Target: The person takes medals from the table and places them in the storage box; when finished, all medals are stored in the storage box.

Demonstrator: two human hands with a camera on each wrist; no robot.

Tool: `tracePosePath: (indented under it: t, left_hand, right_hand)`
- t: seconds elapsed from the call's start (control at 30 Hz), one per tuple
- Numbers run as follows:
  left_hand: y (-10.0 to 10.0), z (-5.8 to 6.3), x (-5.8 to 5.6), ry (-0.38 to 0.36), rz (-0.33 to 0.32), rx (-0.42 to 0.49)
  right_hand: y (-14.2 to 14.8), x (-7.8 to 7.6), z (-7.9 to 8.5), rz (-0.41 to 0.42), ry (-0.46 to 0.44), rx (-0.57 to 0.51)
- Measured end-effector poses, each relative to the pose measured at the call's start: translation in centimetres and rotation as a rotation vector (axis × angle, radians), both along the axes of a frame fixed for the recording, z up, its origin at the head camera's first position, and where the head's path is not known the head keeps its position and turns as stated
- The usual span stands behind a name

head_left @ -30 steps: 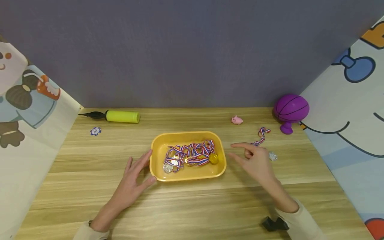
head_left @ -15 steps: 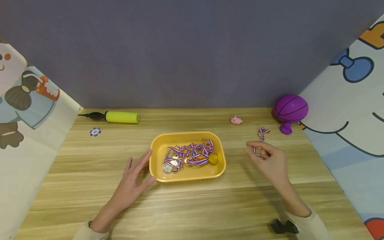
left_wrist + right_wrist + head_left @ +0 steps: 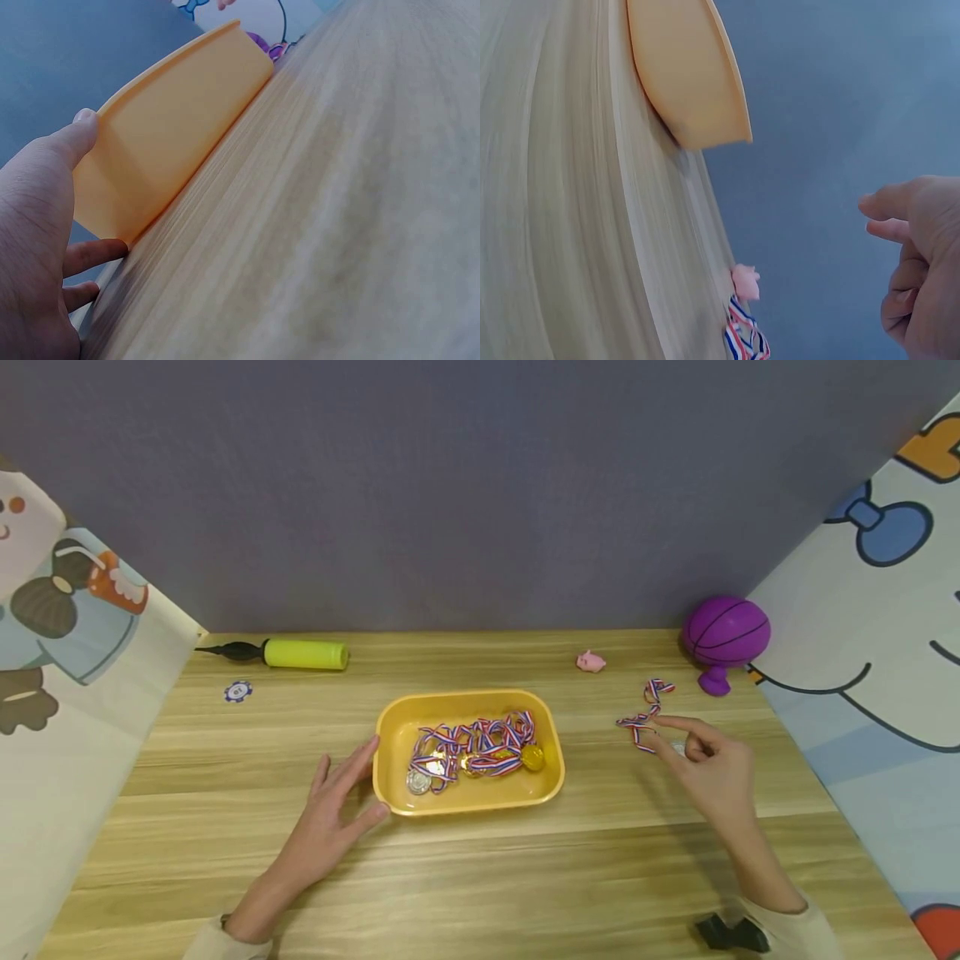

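Observation:
A yellow plastic tray [image 3: 468, 808] stands mid-table, with several medals on striped ribbons inside, among them a gold medal [image 3: 532, 757] and a silver medal [image 3: 418, 781]. My left hand [image 3: 322, 827] touches its left end, fingers extended; in the left wrist view the thumb [image 3: 86, 124] rests at the rim. Right of the tray, a red, white and blue ribbon [image 3: 637, 722] lies on the table near a partly hidden silver medal [image 3: 678, 748]. Above them hovers my right hand [image 3: 716, 777], thumb and index finger extended and apart, other fingers curled, holding nothing.
A pink toy pig [image 3: 591, 661] and a purple ball [image 3: 726, 632] on a purple base stand at the back right. Back left lie a lime-green hand pump [image 3: 306, 653] and a poker chip [image 3: 238, 692]. A grey wall [image 3: 480, 502] closes the back.
My right hand has moved away from the tray to the right, over the ribbon and silver medal on the table. My left hand and the tray have stayed in place.

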State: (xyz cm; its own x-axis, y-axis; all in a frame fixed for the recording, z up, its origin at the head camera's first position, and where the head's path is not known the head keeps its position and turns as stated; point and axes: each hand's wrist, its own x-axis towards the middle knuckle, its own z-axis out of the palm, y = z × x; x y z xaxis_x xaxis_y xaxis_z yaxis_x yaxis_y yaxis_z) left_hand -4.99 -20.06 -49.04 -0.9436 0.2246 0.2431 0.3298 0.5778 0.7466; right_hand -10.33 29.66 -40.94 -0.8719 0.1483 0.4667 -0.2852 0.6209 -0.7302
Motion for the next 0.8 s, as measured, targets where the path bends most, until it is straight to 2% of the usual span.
tracePosePath:
  t: [0.23,0.43,0.8]
  left_hand:
    - [0.0,0.0,-0.1,-0.004,0.0,0.004]
    - [0.0,0.0,0.0,-0.007,0.0,0.008]
    - [0.0,-0.1,0.0,-0.003,-0.003,0.008]
  right_hand:
    - [1.7,-0.1,-0.3,-0.016,-0.016,0.004]
    - [3.4,-0.3,-0.9,-0.001,-0.025,0.078]
    - [6.5,-0.7,-3.0,0.021,-0.172,0.172]
